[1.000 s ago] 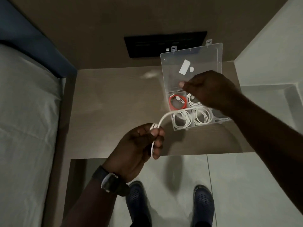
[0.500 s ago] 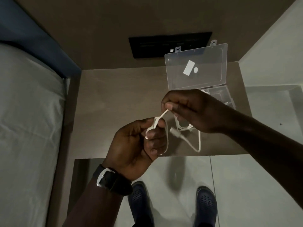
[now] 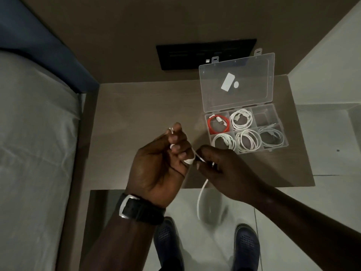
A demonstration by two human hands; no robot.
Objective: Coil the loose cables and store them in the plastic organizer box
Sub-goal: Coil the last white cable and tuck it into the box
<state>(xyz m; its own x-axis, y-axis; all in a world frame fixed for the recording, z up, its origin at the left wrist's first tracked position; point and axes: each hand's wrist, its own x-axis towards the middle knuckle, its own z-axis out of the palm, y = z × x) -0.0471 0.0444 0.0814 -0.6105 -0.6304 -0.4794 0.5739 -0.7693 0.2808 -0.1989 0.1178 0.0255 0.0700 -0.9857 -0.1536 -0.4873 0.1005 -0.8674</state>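
A white cable (image 3: 201,194) is wound partly around the fingers of my left hand (image 3: 158,165), which is closed on it above the bedside table's front edge. My right hand (image 3: 224,171) pinches the same cable just right of the left fingers, and a loose tail hangs down over the floor. The clear plastic organizer box (image 3: 267,116) stands open at the table's right, lid upright. A red coiled cable (image 3: 218,124) fills its back-left compartment, and several white coils (image 3: 248,140) fill others. The back-right compartment looks empty.
The brown bedside table (image 3: 136,114) carries the box. A bed with a grey sheet (image 3: 35,153) lies along the left. A black wall panel (image 3: 205,53) sits behind the table. My two dark shoes (image 3: 246,247) stand on the pale floor tiles below.
My right hand dropped from in front of the box to below my left fingers, drawing the cable round them. The box's compartments are uncovered again. More cable is wrapped on my left hand.
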